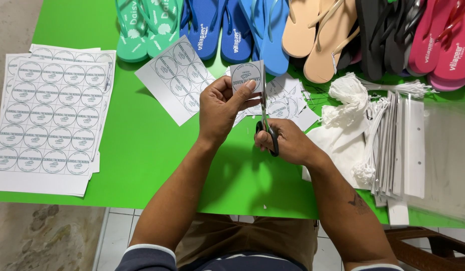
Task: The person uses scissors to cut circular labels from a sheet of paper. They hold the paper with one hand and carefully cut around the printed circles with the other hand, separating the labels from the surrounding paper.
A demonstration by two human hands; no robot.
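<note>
Above the middle of the green table, the left hand is pinching a small square paper label, its printed circle facing up. The right hand is gripping black-handled scissors, blades pointing toward the far edge, where rubber flip-flops are lying. Printed sheets are stacked near the left edge; white strings and clear bags are lying right.

Green table, white labels (black circles)
</note>
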